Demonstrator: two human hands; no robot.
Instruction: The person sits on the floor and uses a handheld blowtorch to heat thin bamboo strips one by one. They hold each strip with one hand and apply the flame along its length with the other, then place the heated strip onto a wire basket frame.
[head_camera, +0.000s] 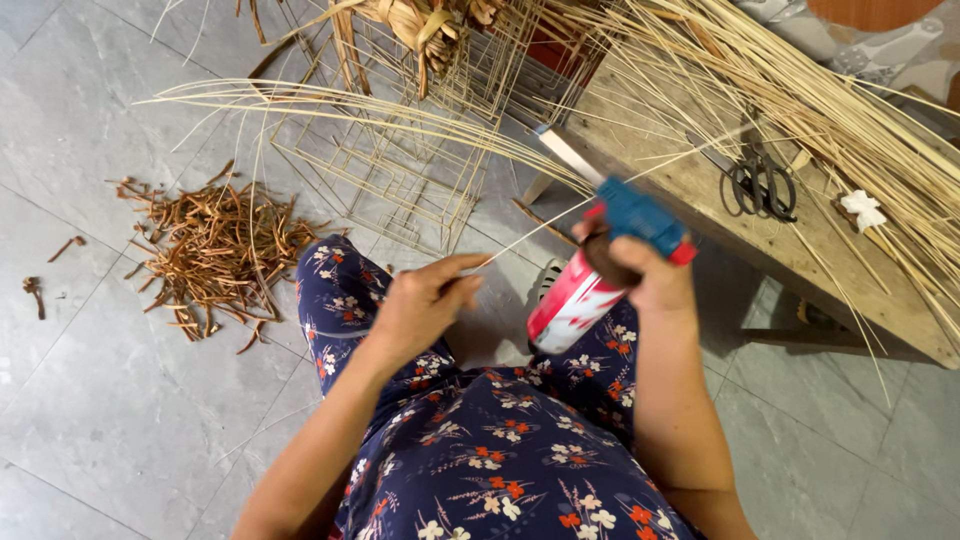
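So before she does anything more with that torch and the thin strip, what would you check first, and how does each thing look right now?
1. Left hand has the strip pinched at its end: ok.
2. Right hand grips the torch firmly: ok.
3. Torch nozzle points away from the body: ok.
4. Nozzle clear of the dry strips on the bench: not ok, they lie close by.
5. Flame lit or not: cannot tell.
6. Scissors out of the way on the bench: ok.
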